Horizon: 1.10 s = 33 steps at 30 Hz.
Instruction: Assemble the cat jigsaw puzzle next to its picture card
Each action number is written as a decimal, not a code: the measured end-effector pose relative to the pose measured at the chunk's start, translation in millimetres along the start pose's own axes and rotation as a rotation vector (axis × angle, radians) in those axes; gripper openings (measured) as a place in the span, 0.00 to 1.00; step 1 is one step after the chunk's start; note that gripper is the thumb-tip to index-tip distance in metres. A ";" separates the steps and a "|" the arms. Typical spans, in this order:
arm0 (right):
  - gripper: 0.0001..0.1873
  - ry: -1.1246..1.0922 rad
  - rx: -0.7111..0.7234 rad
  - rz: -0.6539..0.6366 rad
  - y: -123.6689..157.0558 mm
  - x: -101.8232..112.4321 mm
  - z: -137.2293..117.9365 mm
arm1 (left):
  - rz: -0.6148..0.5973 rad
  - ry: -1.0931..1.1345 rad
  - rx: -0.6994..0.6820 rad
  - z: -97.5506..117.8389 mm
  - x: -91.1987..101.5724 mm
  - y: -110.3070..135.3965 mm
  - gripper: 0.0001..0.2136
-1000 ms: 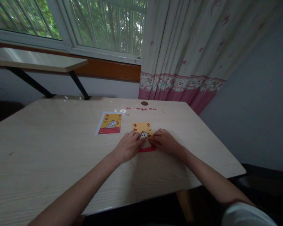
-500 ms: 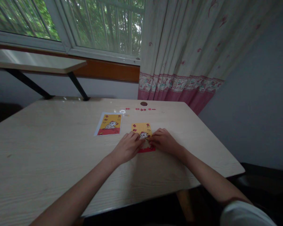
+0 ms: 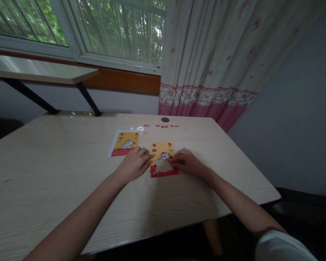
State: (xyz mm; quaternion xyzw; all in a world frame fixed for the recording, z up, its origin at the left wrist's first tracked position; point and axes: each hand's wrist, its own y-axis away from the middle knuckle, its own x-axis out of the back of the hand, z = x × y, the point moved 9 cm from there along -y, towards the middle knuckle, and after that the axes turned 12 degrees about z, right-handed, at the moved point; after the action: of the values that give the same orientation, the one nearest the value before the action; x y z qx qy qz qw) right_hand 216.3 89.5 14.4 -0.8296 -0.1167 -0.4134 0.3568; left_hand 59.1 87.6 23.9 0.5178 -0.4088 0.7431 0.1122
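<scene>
A yellow and red puzzle card (image 3: 163,159) with a white cartoon animal lies flat on the wooden table (image 3: 57,174); a pale gap shows in its lower middle. My left hand (image 3: 134,165) rests at the card's left edge, fingers curled loosely, holding nothing that I can see. My right hand (image 3: 186,162) sits at the card's right edge with its fingertips pinched against the card, near the gap. What the fingertips hold, if anything, is too small to make out. A matching picture sheet (image 3: 124,142) with a white border lies just left of the card.
Several small red pieces (image 3: 163,126) lie in a row near the table's far edge, beside a round cable hole (image 3: 165,119). A curtain (image 3: 214,58) hangs behind right. A shelf on black brackets (image 3: 40,72) stands under the window at back left.
My left hand slid left off the card, uncovering its lower half and the pale gap. My right hand stayed at the card's right edge.
</scene>
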 end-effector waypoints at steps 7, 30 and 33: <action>0.12 0.244 -0.186 0.053 -21.1 28.4 84.7 | 0.002 -0.002 0.014 -0.3 -1.5 0.4 0.13; 0.08 0.375 -0.465 0.169 -42.8 52.2 167.8 | 0.026 0.000 0.044 -0.3 0.5 0.6 0.12; 0.08 0.322 -0.440 0.173 -33.2 53.8 150.9 | 0.041 -0.004 0.057 1.1 2.1 -1.3 0.12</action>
State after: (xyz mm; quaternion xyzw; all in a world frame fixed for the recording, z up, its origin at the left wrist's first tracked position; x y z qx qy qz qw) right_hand 325.0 211.7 11.3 -0.8175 0.1051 -0.5234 0.2162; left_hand 59.7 87.1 26.5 0.5138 -0.3984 0.7555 0.0812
